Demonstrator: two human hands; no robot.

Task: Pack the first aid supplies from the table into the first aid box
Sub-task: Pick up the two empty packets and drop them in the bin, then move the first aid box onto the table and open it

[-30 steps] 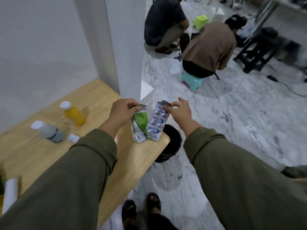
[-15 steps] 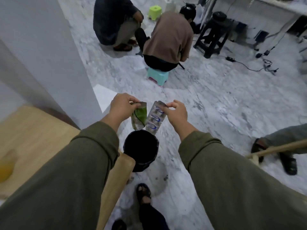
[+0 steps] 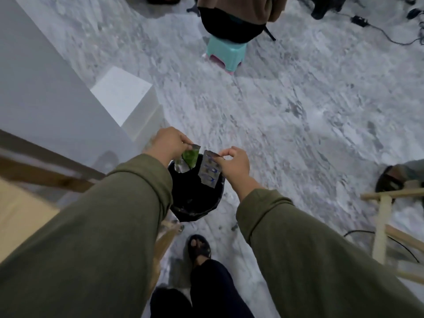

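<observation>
1. A grey marble floor (image 3: 298, 115) fills the view, with a white pillar (image 3: 46, 92) at left and a desk (image 3: 20, 214) edge at lower left.
2. A black bin (image 3: 195, 198) stands on the floor beside the desk; its inside is too dark to tell the contents.
3. Above it, the left hand (image 3: 169, 143) pinches a green packet (image 3: 187, 160), fingers clamped on its top.
4. The right hand (image 3: 234, 160) pinches a blue blister strip (image 3: 208, 172).
5. A teal stool (image 3: 226, 53) stands well beyond, with someone seated on it.
</observation>
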